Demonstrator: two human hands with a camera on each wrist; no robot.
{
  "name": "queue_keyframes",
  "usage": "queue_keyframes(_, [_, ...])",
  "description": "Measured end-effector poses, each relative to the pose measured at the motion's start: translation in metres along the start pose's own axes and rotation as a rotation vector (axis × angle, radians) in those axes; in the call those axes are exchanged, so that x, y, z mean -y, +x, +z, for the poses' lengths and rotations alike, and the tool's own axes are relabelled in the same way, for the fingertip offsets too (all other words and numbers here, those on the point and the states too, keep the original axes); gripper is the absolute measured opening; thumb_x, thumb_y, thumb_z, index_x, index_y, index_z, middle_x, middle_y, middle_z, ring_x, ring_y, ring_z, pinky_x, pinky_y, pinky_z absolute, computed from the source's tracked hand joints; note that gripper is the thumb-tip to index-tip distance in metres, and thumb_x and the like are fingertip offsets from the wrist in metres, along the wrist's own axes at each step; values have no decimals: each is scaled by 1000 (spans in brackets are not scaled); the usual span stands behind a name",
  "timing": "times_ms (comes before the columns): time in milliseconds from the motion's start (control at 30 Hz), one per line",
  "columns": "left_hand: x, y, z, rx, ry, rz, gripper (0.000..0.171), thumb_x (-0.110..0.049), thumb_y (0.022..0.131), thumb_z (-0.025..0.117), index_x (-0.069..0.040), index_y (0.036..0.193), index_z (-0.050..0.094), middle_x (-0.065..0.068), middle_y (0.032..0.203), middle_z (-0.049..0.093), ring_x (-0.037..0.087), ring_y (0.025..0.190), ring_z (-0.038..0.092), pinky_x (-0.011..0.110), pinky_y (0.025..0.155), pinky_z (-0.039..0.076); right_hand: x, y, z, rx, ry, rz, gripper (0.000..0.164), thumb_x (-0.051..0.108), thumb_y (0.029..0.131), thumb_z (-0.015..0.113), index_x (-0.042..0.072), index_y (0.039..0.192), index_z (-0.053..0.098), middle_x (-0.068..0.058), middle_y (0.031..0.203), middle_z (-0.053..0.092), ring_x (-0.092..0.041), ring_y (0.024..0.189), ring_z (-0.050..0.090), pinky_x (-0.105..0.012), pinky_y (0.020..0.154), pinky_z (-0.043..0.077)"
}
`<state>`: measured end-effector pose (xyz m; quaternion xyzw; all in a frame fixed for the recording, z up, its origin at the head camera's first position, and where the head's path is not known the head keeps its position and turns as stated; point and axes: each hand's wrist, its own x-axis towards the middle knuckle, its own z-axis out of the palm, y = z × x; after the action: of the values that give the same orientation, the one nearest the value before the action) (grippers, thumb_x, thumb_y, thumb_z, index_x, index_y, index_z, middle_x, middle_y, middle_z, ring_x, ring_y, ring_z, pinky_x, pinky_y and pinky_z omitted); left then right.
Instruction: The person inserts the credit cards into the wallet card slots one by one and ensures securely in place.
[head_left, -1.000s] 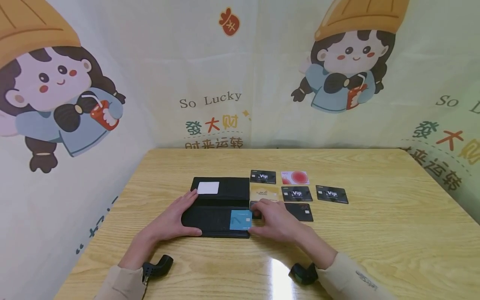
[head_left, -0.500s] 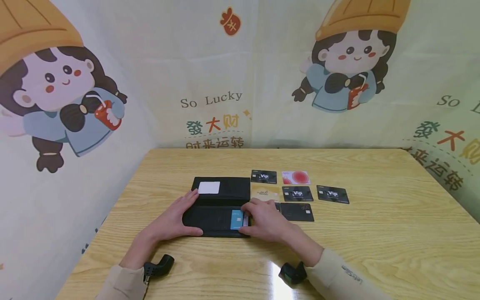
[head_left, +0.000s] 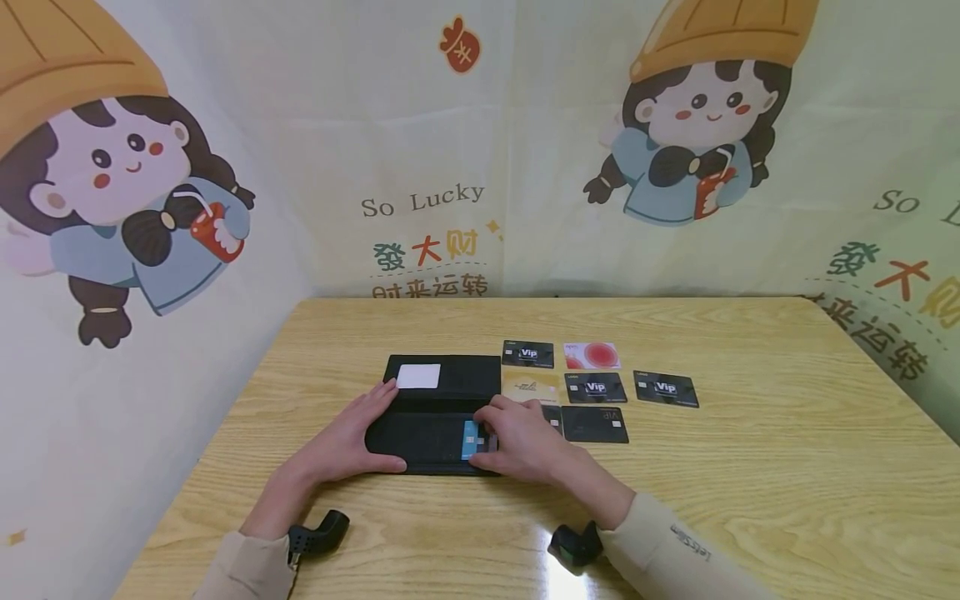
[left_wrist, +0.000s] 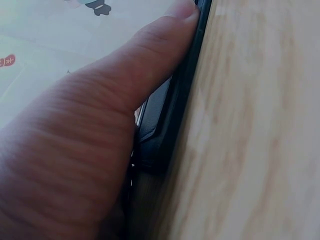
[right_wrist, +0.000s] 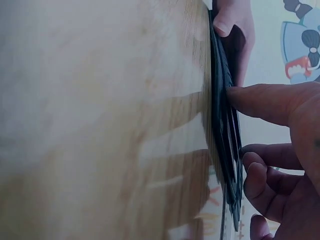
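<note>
A black wallet [head_left: 420, 436] lies unfolded on the table, with a white card [head_left: 418, 376] showing on its upper left flap. My left hand [head_left: 348, 437] spans the wallet's left side, thumb on the near edge and fingers on the upper flap. In the left wrist view the thumb [left_wrist: 150, 55] stretches along that edge. At the wallet's lower right, my right hand [head_left: 525, 442] pinches a blue card [head_left: 469, 440] between thumb and fingertip. Only a narrow strip of this card shows. Just right of the strip a darker card surface shows, mostly hidden by the fingers.
To the wallet's right lie more cards: black Vip cards [head_left: 528, 353], a pink-and-red card [head_left: 592, 356], a gold card [head_left: 531, 387] and a plain black card [head_left: 595, 424]. Another dark card is partly covered by my right hand. The wooden table [head_left: 750, 492] meets a printed cloth backdrop behind.
My right hand has moved left with the blue card, which slides left into the wallet so that less of it shows. The left hand keeps its place on the wallet.
</note>
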<state>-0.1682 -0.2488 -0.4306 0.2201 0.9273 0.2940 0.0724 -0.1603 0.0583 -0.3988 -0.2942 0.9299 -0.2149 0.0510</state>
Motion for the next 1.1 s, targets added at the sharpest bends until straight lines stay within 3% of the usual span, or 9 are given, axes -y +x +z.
queue_keyframes(367, [-1,-1,-2,-4,-3,13,116,-60,74,83,-4,160,27,11,166,20,38,151,15,59,119,12,1,-4,-4,15,9,33,51,41,85,80,10,124,68,-1,108,61,-15,93,56,-48,90,38])
queue_keyframes(567, [-1,-1,-1,-6,-8,8,116,-59,75,83,-5,160,27,10,167,20,38,151,14,60,119,12,-16,-16,-14,-14,48,24,51,37,83,82,12,125,68,-1,115,61,-17,98,56,-49,96,41])
queue_keyframes(767, [2,-1,-1,-13,-9,25,114,-58,75,83,-4,159,28,11,166,20,38,151,15,60,118,12,-32,-29,-24,-44,46,13,50,32,84,83,11,126,67,-4,122,60,-20,103,56,-53,93,43])
queue_keyframes(1100, [3,2,-1,-8,3,8,117,-61,74,83,-6,160,27,9,167,19,37,151,14,59,119,13,-55,-49,-36,-118,20,59,51,33,82,85,11,124,68,-3,116,61,-24,103,56,-54,96,42])
